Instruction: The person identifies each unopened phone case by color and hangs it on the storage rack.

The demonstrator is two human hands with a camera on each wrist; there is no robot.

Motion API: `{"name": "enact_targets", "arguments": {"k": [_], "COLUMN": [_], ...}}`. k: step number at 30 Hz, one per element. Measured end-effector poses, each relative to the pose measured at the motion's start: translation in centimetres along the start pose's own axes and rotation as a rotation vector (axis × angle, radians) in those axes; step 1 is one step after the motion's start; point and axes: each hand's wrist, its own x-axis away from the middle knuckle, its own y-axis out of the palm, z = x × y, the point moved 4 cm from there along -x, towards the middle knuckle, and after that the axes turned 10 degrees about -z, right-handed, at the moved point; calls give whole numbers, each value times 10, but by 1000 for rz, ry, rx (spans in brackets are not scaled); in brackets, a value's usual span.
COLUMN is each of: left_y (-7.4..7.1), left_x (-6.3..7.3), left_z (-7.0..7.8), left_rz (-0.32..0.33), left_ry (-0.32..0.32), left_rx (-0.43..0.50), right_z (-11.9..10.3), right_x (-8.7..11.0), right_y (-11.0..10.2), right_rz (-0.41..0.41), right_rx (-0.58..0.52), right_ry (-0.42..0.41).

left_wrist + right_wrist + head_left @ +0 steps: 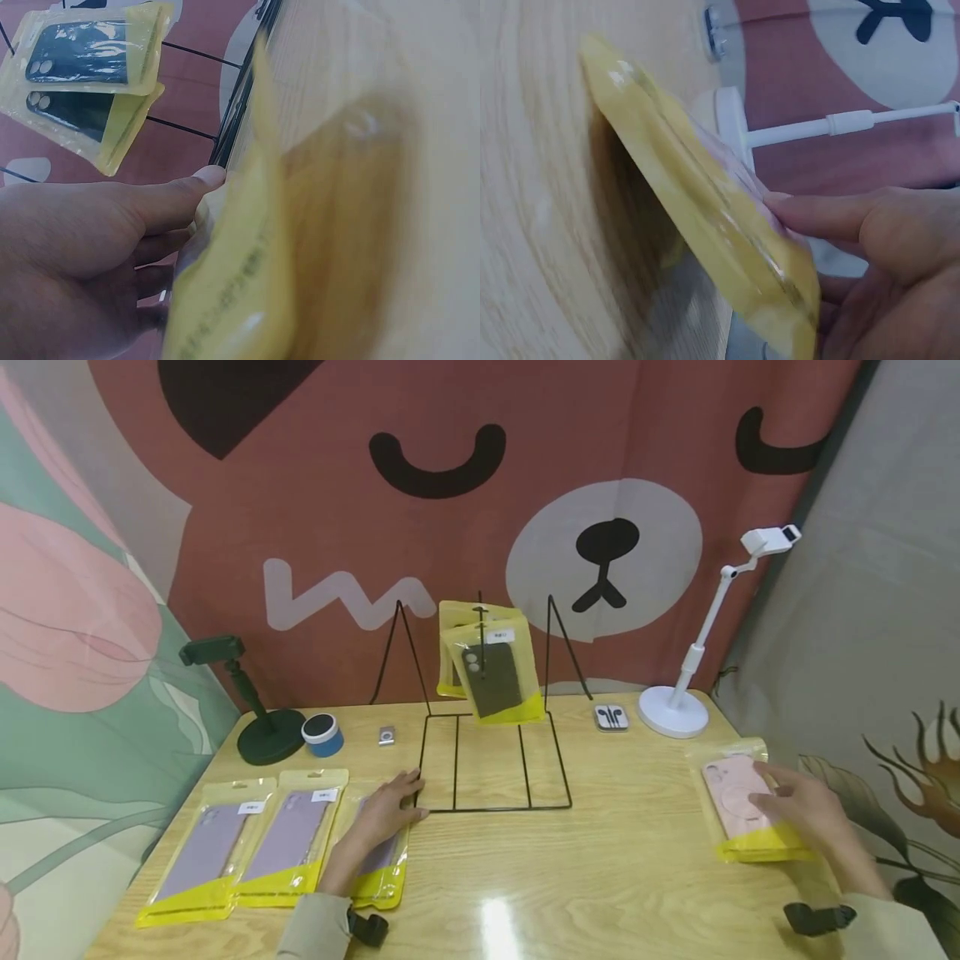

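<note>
My right hand [806,806] grips a packaged pink phone case [731,797] by its right edge. In the right wrist view, the thumb lies on the face of this yellow-edged pouch [697,195], which tilts above the table; the other fingers are partly hidden behind it. My left hand [386,814] rests at the front left corner of a black wire display rack [495,810], thumb and fingers spread beside the wire. Under that hand lies a packaged purple phone case [378,860], partly covered. Dark phone cases in pouches [495,681] hang from the rack's hook.
Two more packaged purple phone cases [288,835] lie at the left. Along the back stand a dark green phone stand [270,735], a blue jar [322,735], a small silver clip device [386,736], boxed earphones [611,718] and a white phone stand [673,712].
</note>
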Motion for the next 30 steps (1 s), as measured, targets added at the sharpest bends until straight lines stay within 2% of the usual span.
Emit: {"name": "enact_targets", "arguments": {"k": [6, 8, 11, 18, 26, 30], "left_y": [-1, -1, 0, -1, -1, 0], "left_x": [0, 0, 0, 0, 0, 0], "left_z": [1, 1, 0, 2, 1, 1], "left_rz": [1, 2, -2, -5, -11, -10], "left_ry": [-6, -6, -9, -5, -9, -7], "left_rx": [6, 7, 6, 5, -1, 9], "right_z": [-2, -4, -9, -34, -88, -117], "right_x": [2, 2, 4, 13, 34, 42], "right_y": [2, 4, 6, 5, -3, -1], "right_rz": [-93, -94, -53, 85, 230, 319], "right_rx": [-190, -220, -246, -272, -334, -384], "right_ry": [96, 107, 104, -7, -74, -172]}}
